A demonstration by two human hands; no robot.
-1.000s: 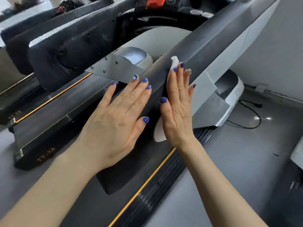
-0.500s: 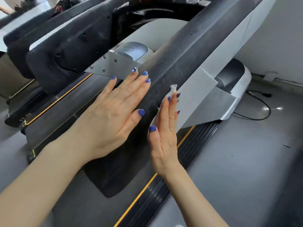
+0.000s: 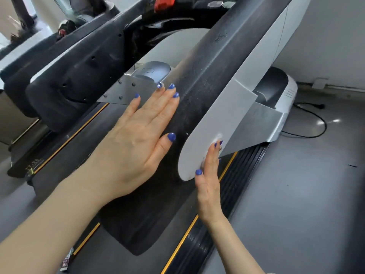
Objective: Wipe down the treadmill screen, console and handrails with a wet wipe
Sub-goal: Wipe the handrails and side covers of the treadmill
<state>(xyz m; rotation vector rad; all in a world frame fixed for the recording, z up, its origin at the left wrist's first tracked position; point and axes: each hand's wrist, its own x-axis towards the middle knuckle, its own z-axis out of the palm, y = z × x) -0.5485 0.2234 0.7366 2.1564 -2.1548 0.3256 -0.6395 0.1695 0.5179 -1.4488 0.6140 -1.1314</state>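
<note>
The treadmill's right handrail [image 3: 207, 80] is a wide dark padded bar running from the console at the top down toward me. My left hand [image 3: 136, 139] lies flat on its top, fingers straight. A white side panel [image 3: 217, 115] covers the rail's outer face. My right hand [image 3: 209, 175] presses edge-on against the lower end of that panel, fingers straight. The white wet wipe [image 3: 218, 137] is under those fingers; only a small crumpled bit shows by the fingertips.
The left handrail [image 3: 79, 76] runs parallel at the left. Below lies the belt deck with a yellow-striped side rail [image 3: 189, 232]. The silver motor cover [image 3: 284, 91] sits at the far right, with a black cable [image 3: 316, 115] on the grey floor. A red safety key [image 3: 164, 2] is on the console.
My right hand has slid with the wipe down the handrail toward me and over onto the white side panel. My left hand has stayed flat on the rail.
</note>
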